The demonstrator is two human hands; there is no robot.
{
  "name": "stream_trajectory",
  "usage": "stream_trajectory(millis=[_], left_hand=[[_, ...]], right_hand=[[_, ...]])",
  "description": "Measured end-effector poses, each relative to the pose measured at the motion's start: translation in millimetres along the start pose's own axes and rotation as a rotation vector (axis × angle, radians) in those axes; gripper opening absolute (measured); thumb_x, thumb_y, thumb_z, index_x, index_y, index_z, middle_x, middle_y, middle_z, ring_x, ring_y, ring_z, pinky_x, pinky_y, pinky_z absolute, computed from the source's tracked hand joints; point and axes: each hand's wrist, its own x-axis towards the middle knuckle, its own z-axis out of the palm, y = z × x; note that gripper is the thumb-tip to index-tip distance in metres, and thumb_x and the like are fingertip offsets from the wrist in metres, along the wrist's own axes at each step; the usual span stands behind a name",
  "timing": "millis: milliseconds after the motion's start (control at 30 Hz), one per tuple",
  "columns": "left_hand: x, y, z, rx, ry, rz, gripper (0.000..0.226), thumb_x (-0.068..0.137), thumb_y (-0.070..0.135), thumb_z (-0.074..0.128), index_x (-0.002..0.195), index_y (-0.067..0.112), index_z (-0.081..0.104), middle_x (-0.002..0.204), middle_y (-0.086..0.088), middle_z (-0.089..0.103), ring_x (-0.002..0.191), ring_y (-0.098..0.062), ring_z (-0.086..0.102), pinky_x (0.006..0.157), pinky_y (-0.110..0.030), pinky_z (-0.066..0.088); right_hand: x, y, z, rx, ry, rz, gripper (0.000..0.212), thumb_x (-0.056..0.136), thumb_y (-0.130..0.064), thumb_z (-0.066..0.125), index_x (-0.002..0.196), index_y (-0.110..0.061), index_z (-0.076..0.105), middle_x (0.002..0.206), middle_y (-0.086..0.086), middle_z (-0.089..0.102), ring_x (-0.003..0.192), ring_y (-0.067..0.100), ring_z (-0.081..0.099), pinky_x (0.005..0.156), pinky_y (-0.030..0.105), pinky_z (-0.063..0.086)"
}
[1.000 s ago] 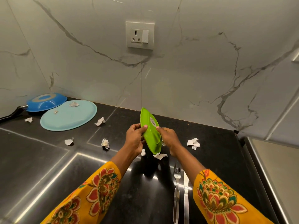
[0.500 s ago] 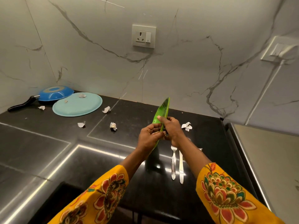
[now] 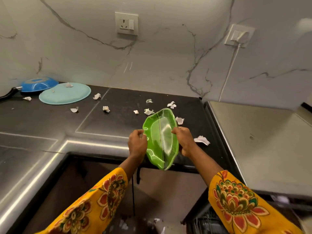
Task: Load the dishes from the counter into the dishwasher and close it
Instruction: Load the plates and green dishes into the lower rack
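Far left on the black table [image 3: 118, 119] sat a blue pan [image 3: 38, 84] turned upside down, its black handle poking off toward the edge, and right beside it, pretty much touching, a pale blue plate [image 3: 65, 93] lying flat with a scrap of paper on it. Crumpled paper bits [image 3: 106, 108] were scattered all over the dark top from there across to the right side.

Moving to the middle, the left hand [image 3: 137, 144] had its grip closed on the left rim of the green leaf-shaped dish [image 3: 161, 141], fingers curled over the edge. The dish was held up in the air over the front edge of the table, tilted so its inside faced the camera, the long way running away from the person. On its other side the right hand [image 3: 183, 141] had its grip pinching the right rim, thumb on top. Both arms wore yellow floral sleeves [image 3: 236, 203].

Up on the marble wall was a white socket [image 3: 126, 23], and further right another wall plate [image 3: 239, 35] with a white cord running down. Right of the table was a beige flat surface [image 3: 253, 141]. Bottom right there was some wire rack [image 3: 202, 223], too dark to tell much about it.
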Motion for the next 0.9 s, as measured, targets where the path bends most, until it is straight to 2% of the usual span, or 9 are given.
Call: stream_trajectory(millis=[67, 200, 267, 333, 500, 567, 667, 767, 900], left_hand=[[-15.6, -1.8, 1.3, -0.03, 0.023, -0.06, 0.027, 0.088, 0.01, 0.054, 0.115, 0.008, 0.059, 0.114, -0.011, 0.062, 0.106, -0.027, 0.058, 0.095, -0.04, 0.048], [-44.3, -9.0, 14.6, -0.157, -0.071, -0.252, 0.035, 0.09, 0.011, 0.051, 0.125, 0.007, 0.052, 0.115, -0.007, 0.058, 0.106, -0.026, 0.055, 0.094, -0.035, 0.046], [-56.1, -17.7, 29.5, -0.208, -0.141, -0.297, 0.038, 0.083, 0.016, 0.053, 0.119, 0.005, 0.056, 0.116, -0.02, 0.062, 0.092, -0.025, 0.057, 0.083, -0.041, 0.051], [-67.5, -29.5, 48.4, -0.208, -0.186, -0.313, 0.042, 0.075, 0.023, 0.052, 0.11, 0.002, 0.059, 0.108, -0.027, 0.064, 0.08, -0.025, 0.057, 0.068, -0.037, 0.047], [-130.5, -16.3, 80.8, -0.242, -0.225, -0.268, 0.019, 0.099, 0.015, 0.042, 0.108, 0.002, 0.053, 0.093, -0.014, 0.054, 0.077, -0.022, 0.051, 0.07, -0.033, 0.04], [-154.7, -19.9, 98.9, -0.247, -0.27, -0.257, 0.014, 0.1, 0.015, 0.041, 0.105, 0.006, 0.05, 0.089, -0.011, 0.052, 0.07, -0.017, 0.047, 0.069, -0.033, 0.038], [-191.4, -25.5, 124.1, -0.26, -0.337, -0.252, 0.007, 0.1, 0.015, 0.041, 0.102, 0.011, 0.048, 0.09, -0.01, 0.054, 0.077, -0.019, 0.05, 0.066, -0.032, 0.041], [-226.6, -32.0, 150.9, -0.253, -0.403, -0.256, 0.006, 0.099, 0.013, 0.044, 0.102, 0.01, 0.048, 0.089, -0.012, 0.055, 0.07, -0.016, 0.049, 0.057, -0.028, 0.04], [-277.6, -40.7, 181.7, -0.196, -0.501, -0.332, 0.005, 0.1, 0.016, 0.043, 0.097, 0.013, 0.046, 0.086, -0.009, 0.054, 0.063, -0.013, 0.048, 0.051, -0.026, 0.04]], right_hand=[[-18.0, 9.1, -15.3, -0.014, 0.021, 0.023, 0.006, 0.081, -0.007, 0.05, 0.079, -0.007, 0.056, 0.075, 0.016, 0.049, 0.07, 0.026, 0.046, 0.063, 0.036, 0.037], [-54.1, 20.4, -48.1, 0.033, 0.047, 0.093, 0.015, 0.083, -0.003, 0.047, 0.07, -0.008, 0.054, 0.067, 0.013, 0.052, 0.063, 0.024, 0.05, 0.064, 0.033, 0.04], [-70.5, 25.4, -67.0, 0.055, 0.058, 0.117, 0.015, 0.082, -0.001, 0.046, 0.073, -0.005, 0.056, 0.065, 0.013, 0.055, 0.058, 0.024, 0.054, 0.062, 0.032, 0.044], [-85.9, 29.6, -86.1, 0.052, 0.07, 0.136, 0.019, 0.082, 0.002, 0.045, 0.069, -0.005, 0.056, 0.058, 0.01, 0.056, 0.051, 0.021, 0.054, 0.059, 0.029, 0.045], [-123.2, 44.3, -142.6, 0.044, 0.097, 0.183, 0.023, 0.082, 0.006, 0.044, 0.067, -0.005, 0.057, 0.062, 0.013, 0.056, 0.053, 0.023, 0.053, 0.059, 0.031, 0.047], [-136.5, 53.5, -170.4, 0.022, 0.115, 0.203, 0.019, 0.081, 0.008, 0.048, 0.075, -0.003, 0.061, 0.071, 0.018, 0.06, 0.062, 0.027, 0.057, 0.068, 0.04, 0.052], [-158.5, 67.8, -210.7, 0.008, 0.136, 0.249, 0.018, 0.08, 0.009, 0.054, 0.091, 0.001, 0.065, 0.086, 0.024, 0.065, 0.074, 0.032, 0.061, 0.082, 0.049, 0.052], [-180.3, 89.9, -251.6, 0.023, 0.165, 0.28, 0.019, 0.081, 0.01, 0.054, 0.091, -0.001, 0.065, 0.084, 0.021, 0.066, 0.07, 0.03, 0.062, 0.077, 0.044, 0.053], [-210.9, 120.8, -302.1, 0.039, 0.218, 0.362, 0.016, 0.082, 0.01, 0.054, 0.083, -0.003, 0.064, 0.064, 0.009, 0.069, 0.052, 0.019, 0.065, 0.059, 0.032, 0.055]])
